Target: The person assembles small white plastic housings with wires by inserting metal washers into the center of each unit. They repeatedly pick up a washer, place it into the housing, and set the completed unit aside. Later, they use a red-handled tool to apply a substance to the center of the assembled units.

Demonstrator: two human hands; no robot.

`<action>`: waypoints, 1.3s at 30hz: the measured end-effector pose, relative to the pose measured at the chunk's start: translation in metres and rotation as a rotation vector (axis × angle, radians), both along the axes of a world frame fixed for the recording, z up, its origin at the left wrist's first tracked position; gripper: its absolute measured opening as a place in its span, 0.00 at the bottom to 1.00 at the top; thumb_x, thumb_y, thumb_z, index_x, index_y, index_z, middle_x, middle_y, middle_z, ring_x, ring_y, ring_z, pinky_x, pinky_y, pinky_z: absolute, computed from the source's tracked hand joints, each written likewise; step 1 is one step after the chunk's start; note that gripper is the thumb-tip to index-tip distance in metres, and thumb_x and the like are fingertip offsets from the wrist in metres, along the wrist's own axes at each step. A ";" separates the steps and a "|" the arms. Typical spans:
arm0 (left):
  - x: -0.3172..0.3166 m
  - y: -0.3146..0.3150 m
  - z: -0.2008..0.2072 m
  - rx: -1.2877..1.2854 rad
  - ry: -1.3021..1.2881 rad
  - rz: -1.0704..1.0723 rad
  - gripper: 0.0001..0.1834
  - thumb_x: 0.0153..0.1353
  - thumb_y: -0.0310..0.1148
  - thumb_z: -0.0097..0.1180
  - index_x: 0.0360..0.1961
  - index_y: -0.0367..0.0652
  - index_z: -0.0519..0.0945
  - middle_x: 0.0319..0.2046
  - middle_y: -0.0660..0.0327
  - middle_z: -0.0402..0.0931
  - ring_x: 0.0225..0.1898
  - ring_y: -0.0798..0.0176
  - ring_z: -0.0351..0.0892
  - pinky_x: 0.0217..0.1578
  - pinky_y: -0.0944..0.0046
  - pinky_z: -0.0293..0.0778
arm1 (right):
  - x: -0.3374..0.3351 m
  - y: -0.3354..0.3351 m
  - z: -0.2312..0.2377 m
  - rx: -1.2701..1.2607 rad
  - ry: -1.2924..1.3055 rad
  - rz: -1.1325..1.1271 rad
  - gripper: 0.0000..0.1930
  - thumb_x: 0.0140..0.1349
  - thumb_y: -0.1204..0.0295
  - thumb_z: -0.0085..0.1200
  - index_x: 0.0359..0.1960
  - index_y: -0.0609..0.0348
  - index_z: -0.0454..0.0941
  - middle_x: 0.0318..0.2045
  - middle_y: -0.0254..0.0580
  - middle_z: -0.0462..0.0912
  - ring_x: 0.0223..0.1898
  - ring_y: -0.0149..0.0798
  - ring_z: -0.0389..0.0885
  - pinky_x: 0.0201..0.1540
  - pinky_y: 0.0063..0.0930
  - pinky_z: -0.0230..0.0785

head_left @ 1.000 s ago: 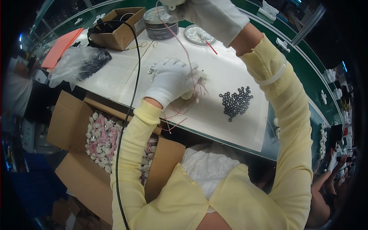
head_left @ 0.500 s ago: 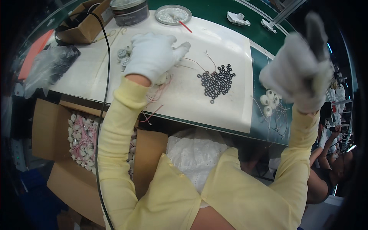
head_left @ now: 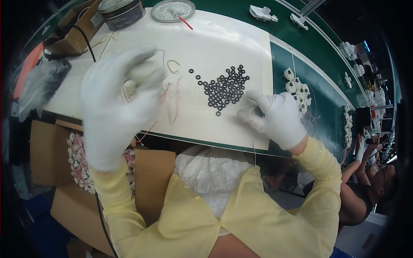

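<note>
My left hand (head_left: 122, 96), in a white glove, is raised close to the camera over the table's left side. Its fingers and thumb curve but stand apart; a cream blur shows between them, and I see no firm grip. Behind it, pink wires (head_left: 175, 101) lie on the white tabletop. My right hand (head_left: 277, 118), also gloved, is pinched just right of a pile of small black rings (head_left: 226, 88). Between its thumb and fingers shows a small dark-faced wired part (head_left: 258, 112), mostly hidden. A thin wire (head_left: 254, 152) hangs below that hand.
White round parts with black centres (head_left: 297, 88) and wires lie on the green surface at right. A tin (head_left: 121, 15), a lid with white paste (head_left: 172, 12) and a red stick (head_left: 186, 23) stand far back. An open carton (head_left: 49, 148) holds wired parts. A person (head_left: 365, 193) sits at right.
My right hand has come down from high at the right to beside the ring pile. My left hand has lifted off the table toward me. The view has shifted slightly.
</note>
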State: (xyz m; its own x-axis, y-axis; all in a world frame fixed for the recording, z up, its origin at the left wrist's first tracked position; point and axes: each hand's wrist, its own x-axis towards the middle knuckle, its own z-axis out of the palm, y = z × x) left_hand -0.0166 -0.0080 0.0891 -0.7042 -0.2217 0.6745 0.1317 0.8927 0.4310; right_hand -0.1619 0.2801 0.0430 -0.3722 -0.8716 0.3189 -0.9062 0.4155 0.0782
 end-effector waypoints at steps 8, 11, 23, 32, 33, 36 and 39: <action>0.039 0.005 -0.031 -0.114 -0.077 -0.232 0.30 0.41 0.24 0.63 0.52 0.40 0.80 0.43 0.55 0.79 0.44 0.49 0.79 0.52 0.50 0.74 | -0.017 0.006 0.014 0.150 -0.478 0.068 0.17 0.61 0.68 0.63 0.50 0.60 0.79 0.30 0.38 0.85 0.31 0.40 0.84 0.38 0.29 0.75; 0.031 0.012 -0.058 -0.255 -0.235 -0.206 0.34 0.37 0.24 0.60 0.54 0.41 0.79 0.42 0.55 0.77 0.48 0.49 0.77 0.55 0.47 0.72 | -0.018 -0.003 0.021 0.053 -0.978 -0.067 0.16 0.65 0.74 0.59 0.54 0.65 0.77 0.35 0.39 0.85 0.36 0.34 0.83 0.45 0.26 0.75; 0.026 0.018 -0.076 -0.117 -0.286 -0.217 0.35 0.43 0.34 0.66 0.57 0.40 0.77 0.46 0.56 0.79 0.53 0.48 0.76 0.58 0.43 0.68 | -0.018 -0.020 0.018 -0.041 -1.012 -0.068 0.16 0.68 0.74 0.55 0.56 0.68 0.76 0.36 0.46 0.87 0.38 0.41 0.87 0.43 0.31 0.77; 0.022 0.018 -0.080 -0.127 -0.241 -0.167 0.26 0.45 0.40 0.68 0.49 0.48 0.82 0.36 0.60 0.78 0.49 0.49 0.78 0.57 0.45 0.70 | -0.032 -0.027 0.011 0.114 -0.331 0.158 0.20 0.57 0.74 0.62 0.54 0.53 0.77 0.31 0.33 0.84 0.31 0.41 0.82 0.37 0.34 0.69; 0.022 0.018 -0.078 -0.122 -0.248 -0.165 0.25 0.44 0.41 0.69 0.47 0.49 0.82 0.36 0.60 0.78 0.48 0.50 0.78 0.57 0.46 0.70 | -0.031 -0.029 0.014 0.158 -0.292 0.178 0.21 0.57 0.75 0.63 0.54 0.54 0.77 0.31 0.33 0.84 0.31 0.41 0.82 0.37 0.34 0.69; 0.021 0.019 -0.077 -0.111 -0.242 -0.164 0.24 0.43 0.42 0.69 0.44 0.50 0.83 0.34 0.61 0.77 0.48 0.51 0.79 0.56 0.46 0.71 | -0.027 -0.038 0.027 0.253 -0.181 0.228 0.22 0.55 0.74 0.64 0.53 0.53 0.76 0.31 0.30 0.82 0.30 0.40 0.80 0.36 0.33 0.67; 0.021 0.017 -0.079 -0.107 -0.254 -0.185 0.24 0.42 0.40 0.69 0.45 0.49 0.83 0.35 0.61 0.77 0.49 0.50 0.78 0.57 0.46 0.70 | -0.025 -0.043 0.030 0.261 -0.093 0.261 0.19 0.55 0.66 0.65 0.49 0.48 0.76 0.27 0.26 0.79 0.27 0.38 0.77 0.34 0.33 0.63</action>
